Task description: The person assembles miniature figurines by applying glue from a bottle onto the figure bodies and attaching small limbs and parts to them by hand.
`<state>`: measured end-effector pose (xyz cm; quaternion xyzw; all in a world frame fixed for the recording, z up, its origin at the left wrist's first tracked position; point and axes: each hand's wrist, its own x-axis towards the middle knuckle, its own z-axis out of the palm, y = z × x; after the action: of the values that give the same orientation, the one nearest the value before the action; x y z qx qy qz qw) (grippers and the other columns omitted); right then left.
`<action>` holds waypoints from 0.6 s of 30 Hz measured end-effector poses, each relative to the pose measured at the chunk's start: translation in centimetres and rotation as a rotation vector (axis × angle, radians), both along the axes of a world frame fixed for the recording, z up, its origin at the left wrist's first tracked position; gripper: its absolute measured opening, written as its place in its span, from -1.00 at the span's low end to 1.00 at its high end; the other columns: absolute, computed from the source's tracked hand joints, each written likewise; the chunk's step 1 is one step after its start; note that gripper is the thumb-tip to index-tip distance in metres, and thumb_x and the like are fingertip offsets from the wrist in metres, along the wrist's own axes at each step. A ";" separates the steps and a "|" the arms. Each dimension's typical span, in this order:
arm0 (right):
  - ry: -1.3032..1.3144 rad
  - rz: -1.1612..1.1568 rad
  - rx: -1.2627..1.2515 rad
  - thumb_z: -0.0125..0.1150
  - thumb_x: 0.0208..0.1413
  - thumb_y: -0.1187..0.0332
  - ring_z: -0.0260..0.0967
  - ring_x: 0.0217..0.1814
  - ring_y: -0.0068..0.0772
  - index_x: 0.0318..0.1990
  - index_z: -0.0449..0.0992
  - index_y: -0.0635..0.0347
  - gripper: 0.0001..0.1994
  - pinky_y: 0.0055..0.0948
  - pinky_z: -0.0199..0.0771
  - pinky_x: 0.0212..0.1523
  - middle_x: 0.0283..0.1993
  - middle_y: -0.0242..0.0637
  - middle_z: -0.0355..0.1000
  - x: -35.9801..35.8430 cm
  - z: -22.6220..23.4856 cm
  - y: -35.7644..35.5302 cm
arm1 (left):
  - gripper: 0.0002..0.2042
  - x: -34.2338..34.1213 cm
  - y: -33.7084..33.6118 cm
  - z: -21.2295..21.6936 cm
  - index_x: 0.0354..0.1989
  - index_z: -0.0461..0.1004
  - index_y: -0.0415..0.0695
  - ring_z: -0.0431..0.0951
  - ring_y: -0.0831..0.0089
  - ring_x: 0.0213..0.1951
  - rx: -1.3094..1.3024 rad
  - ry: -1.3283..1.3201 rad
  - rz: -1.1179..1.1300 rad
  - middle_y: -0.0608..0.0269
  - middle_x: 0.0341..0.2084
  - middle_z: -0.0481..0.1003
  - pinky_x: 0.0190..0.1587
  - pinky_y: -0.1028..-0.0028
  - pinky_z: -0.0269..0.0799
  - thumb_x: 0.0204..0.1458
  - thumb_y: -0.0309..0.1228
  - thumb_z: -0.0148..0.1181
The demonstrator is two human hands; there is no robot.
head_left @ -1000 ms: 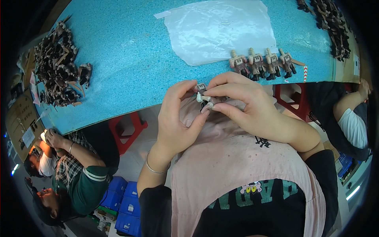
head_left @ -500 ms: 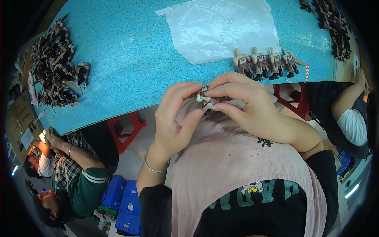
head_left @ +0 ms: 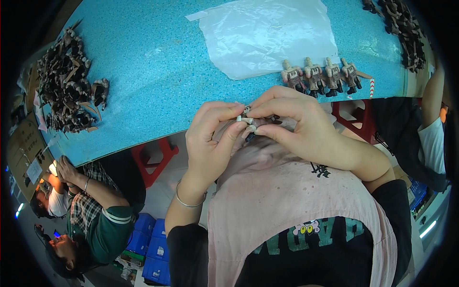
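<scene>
A small toy figure (head_left: 260, 122) in brown and cream is held between my two hands, just off the front edge of the table. My right hand (head_left: 306, 124) grips its body between thumb and fingers. The thumb and forefinger of my left hand (head_left: 208, 129) pinch at a small pale part on the figure's left end. Fingers cover much of the figure, so its exact pose is hard to make out. Beyond my right hand, several similar toy figures (head_left: 314, 77) lie in a row on the table, one with an arm stretched out sideways.
A clear plastic sheet (head_left: 267, 36) lies on the blue speckled table (head_left: 143, 62). Piled figures (head_left: 67, 81) are at the left, with another pile (head_left: 406, 36) at the far right. Red stools (head_left: 155, 160) and blue bins (head_left: 157, 258) stand below; co-workers sit on both sides.
My left thumb and forefinger have closed in on the figure's pale end, and the figure has tilted slightly. At the right, a co-worker's arm has moved up toward the table.
</scene>
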<state>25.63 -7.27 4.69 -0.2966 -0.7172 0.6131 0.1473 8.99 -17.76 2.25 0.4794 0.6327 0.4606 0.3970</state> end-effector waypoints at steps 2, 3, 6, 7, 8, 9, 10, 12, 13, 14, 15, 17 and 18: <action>0.036 0.026 0.025 0.27 -0.14 0.53 0.39 -0.25 -0.24 -0.19 0.48 0.29 -0.72 -0.44 0.40 -0.25 -0.25 -0.19 0.39 -0.1 0.1 0.2 | -0.80 0.4 -0.6 -0.3 -0.22 0.48 -0.28 0.49 0.37 -0.17 0.034 -0.115 0.109 0.08 -0.23 0.45 -0.14 0.49 0.42 -0.07 -0.63 0.21; 0.055 -0.041 0.093 0.26 -0.11 0.52 0.39 -0.22 -0.27 -0.14 0.44 0.29 -0.69 -0.46 0.40 -0.19 -0.20 -0.20 0.38 -0.4 0.5 0.3 | -0.80 0.4 -0.7 -0.1 -0.22 0.48 -0.28 0.49 0.37 -0.17 0.035 -0.113 0.109 0.08 -0.23 0.45 -0.14 0.49 0.42 -0.07 -0.63 0.21; 0.133 -0.213 -0.106 0.25 -0.05 0.49 0.37 -0.17 -0.36 -0.08 0.37 0.30 -0.66 -0.48 0.39 -0.11 -0.11 -0.22 0.34 -0.4 1.3 -0.2 | -0.77 0.3 -0.9 0.6 -0.13 0.38 -0.34 0.44 0.42 -0.09 0.143 -0.291 0.223 0.08 -0.09 0.33 -0.02 0.48 0.39 0.00 -0.66 0.12; 0.195 -0.303 -0.380 0.24 -0.01 0.47 0.36 -0.15 -0.42 -0.06 0.35 0.31 -0.66 -0.50 0.38 -0.08 -0.06 -0.22 0.32 -0.5 1.5 -0.2 | -0.77 0.3 -0.9 0.8 -0.13 0.38 -0.34 0.44 0.42 -0.09 0.145 -0.289 0.226 0.08 -0.09 0.33 -0.02 0.48 0.39 0.00 -0.66 0.12; 0.164 -0.236 -0.551 0.15 0.10 0.41 0.36 -0.21 -0.54 -0.14 0.37 0.34 -0.78 -0.55 0.40 -0.13 -0.17 -0.26 0.37 -0.4 1.8 0.1 | -0.76 0.4 -0.9 0.9 -0.13 0.39 -0.34 0.43 0.41 -0.07 0.165 -0.282 0.238 0.08 -0.10 0.32 0.00 0.47 0.38 -0.01 -0.66 0.13; 0.166 -0.234 -0.550 0.15 0.10 0.41 0.36 -0.21 -0.54 -0.14 0.37 0.34 -0.78 -0.55 0.40 -0.13 -0.17 -0.26 0.37 -0.3 2.0 0.5 | -0.75 0.5 -0.9 1.0 -0.14 0.39 -0.34 0.42 0.40 -0.06 0.186 -0.276 0.251 0.09 -0.11 0.32 0.03 0.46 0.37 -0.03 -0.66 0.15; 0.111 -0.150 -0.752 0.10 0.15 0.39 0.36 -0.26 -0.56 -0.17 0.38 0.34 -0.81 -0.57 0.40 -0.17 -0.25 -0.28 0.38 -0.2 2.1 0.9 | -0.74 0.7 -1.0 1.2 -0.14 0.39 -0.34 0.41 0.39 -0.04 0.176 -0.261 0.252 0.09 -0.12 0.31 0.04 0.45 0.37 -0.05 -0.67 0.17; 0.054 -0.051 -0.913 -0.04 0.24 0.33 0.36 -0.39 -0.59 -0.28 0.40 0.33 -0.79 -0.61 0.40 -0.28 -0.44 -0.35 0.39 -0.3 2.1 0.9 | -0.74 0.9 -1.1 1.4 -0.15 0.40 -0.34 0.41 0.39 -0.05 0.178 -0.219 0.246 0.09 -0.12 0.31 0.04 0.44 0.37 -0.07 -0.68 0.18; 0.055 -0.053 -0.914 -0.04 0.24 0.33 0.36 -0.39 -0.59 -0.28 0.40 0.33 -0.79 -0.61 0.40 -0.28 -0.44 -0.35 0.39 -0.2 1.9 0.9 | -0.73 1.1 -1.2 1.4 -0.15 0.40 -0.34 0.42 0.38 -0.06 0.177 -0.180 0.239 0.09 -0.13 0.31 0.03 0.44 0.38 -0.08 -0.69 0.19; 0.092 -0.025 -0.894 -0.03 0.24 0.32 0.35 -0.38 -0.60 -0.30 0.40 0.32 -0.79 -0.61 0.39 -0.28 -0.42 -0.36 0.39 -0.1 1.7 0.9 | -0.77 1.1 -1.4 1.6 -0.18 0.40 -0.33 0.42 0.38 -0.09 0.157 -0.155 0.225 0.08 -0.13 0.31 0.00 0.43 0.38 -0.04 -0.60 0.20; 0.129 0.003 -0.873 -0.02 0.23 0.32 0.33 -0.37 -0.62 -0.33 0.41 0.31 -0.78 -0.62 0.38 -0.27 -0.41 -0.37 0.39 0.1 1.6 0.9 | -0.77 0.6 -1.5 1.5 -0.18 0.40 -0.33 0.42 0.38 -0.09 0.156 -0.155 0.223 0.08 -0.13 0.31 0.00 0.43 0.38 -0.04 -0.60 0.20; 0.125 0.038 -0.834 -0.02 0.23 0.32 0.32 -0.36 -0.63 -0.34 0.41 0.31 -0.79 -0.62 0.36 -0.28 -0.41 -0.39 0.38 0.4 1.3 0.7 | -0.79 -0.7 -2.1 1.3 -0.22 0.41 -0.32 0.41 0.39 -0.10 0.086 -0.092 -0.009 0.08 -0.12 0.31 0.01 0.42 0.35 0.01 -0.47 0.19; 0.120 0.074 -0.794 -0.01 0.23 0.33 0.30 -0.35 -0.65 -0.35 0.41 0.30 -0.79 -0.63 0.35 -0.28 -0.42 -0.40 0.37 0.5 1.3 0.6 | -0.73 -0.5 -1.7 1.2 -0.16 0.37 -0.30 0.40 0.38 -0.08 0.062 -0.093 0.000 0.07 -0.09 0.32 0.03 0.41 0.31 0.04 -0.39 0.15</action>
<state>26.13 -6.64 6.00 -0.2682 -0.4248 0.8637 0.0409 8.49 -19.48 3.49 0.4695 0.5990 0.5021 0.4108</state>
